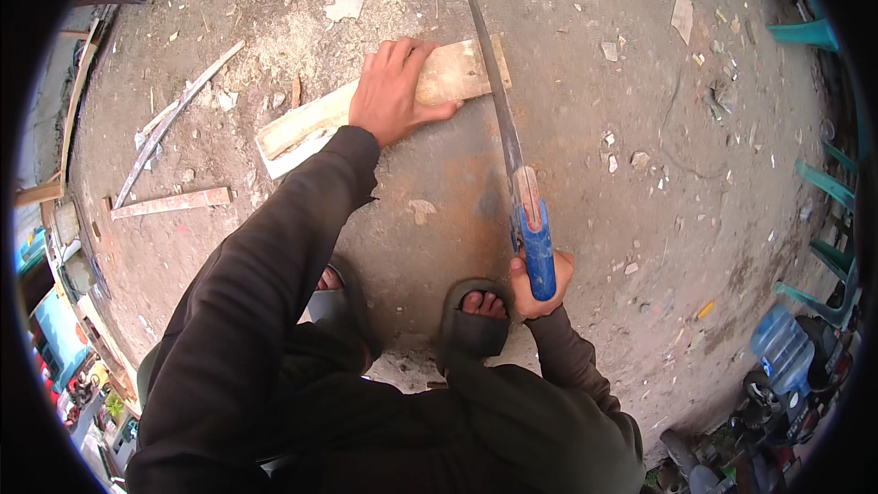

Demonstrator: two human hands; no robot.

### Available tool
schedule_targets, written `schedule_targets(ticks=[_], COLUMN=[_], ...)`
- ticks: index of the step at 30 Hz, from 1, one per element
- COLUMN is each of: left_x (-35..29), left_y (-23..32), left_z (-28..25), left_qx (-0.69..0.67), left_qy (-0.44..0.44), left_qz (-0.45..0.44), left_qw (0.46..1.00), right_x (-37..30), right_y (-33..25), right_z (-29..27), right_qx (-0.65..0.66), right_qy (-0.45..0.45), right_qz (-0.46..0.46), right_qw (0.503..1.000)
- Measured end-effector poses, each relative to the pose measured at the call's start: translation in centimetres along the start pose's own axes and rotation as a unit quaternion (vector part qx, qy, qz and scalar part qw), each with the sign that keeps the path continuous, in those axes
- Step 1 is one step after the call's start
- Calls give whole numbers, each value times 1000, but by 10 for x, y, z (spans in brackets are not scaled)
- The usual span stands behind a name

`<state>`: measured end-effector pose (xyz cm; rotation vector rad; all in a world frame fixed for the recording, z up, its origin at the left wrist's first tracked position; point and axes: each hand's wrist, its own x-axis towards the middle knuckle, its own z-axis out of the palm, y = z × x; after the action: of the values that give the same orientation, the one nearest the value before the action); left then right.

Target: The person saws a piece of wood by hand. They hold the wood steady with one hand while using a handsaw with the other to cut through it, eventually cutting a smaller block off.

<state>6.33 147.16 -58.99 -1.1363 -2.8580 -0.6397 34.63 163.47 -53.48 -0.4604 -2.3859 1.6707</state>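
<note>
Left hand (391, 93) clamps the board (450, 73) at eleven o'clock; right hand (546, 285), at four, grips the saw (508, 123); best keep strokes long and square

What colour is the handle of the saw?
The saw handle is blue with paler scuffs, shown in the head view.

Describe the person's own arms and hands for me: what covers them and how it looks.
Both arms wear long, plain sleeves of a dark brownish black. The left sleeve is loose and creased, with a ragged-looking flap near the wrist; the right sleeve bunches into folds. The left hand and right hand are bare.
</note>
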Motion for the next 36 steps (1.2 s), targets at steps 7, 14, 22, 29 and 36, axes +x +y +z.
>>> schedule_targets(ticks=[7,14,22,29,36], left_x=[2,0,1,4,1], left_y=[3,1,0,3,2], left_z=[4,4,0,8,3], left_qx=[14,14,21,7,9], left_qy=[-2,17,14,25,4], left_qz=[7,15,17,10,12], left_qw=[1000,1000,1000,1000,1000], right_x=[21,-36,4,19,-16], right_y=[-2,-21,-3,-15,-40], right_z=[-2,-21,-6,-4,-44], right_qx=[1,22,16,38,40], right_qy=[-19,-7,-18,-26,-26], right_qz=[11,29,7,42,44], right_qw=[1000,999,1000,998,998])
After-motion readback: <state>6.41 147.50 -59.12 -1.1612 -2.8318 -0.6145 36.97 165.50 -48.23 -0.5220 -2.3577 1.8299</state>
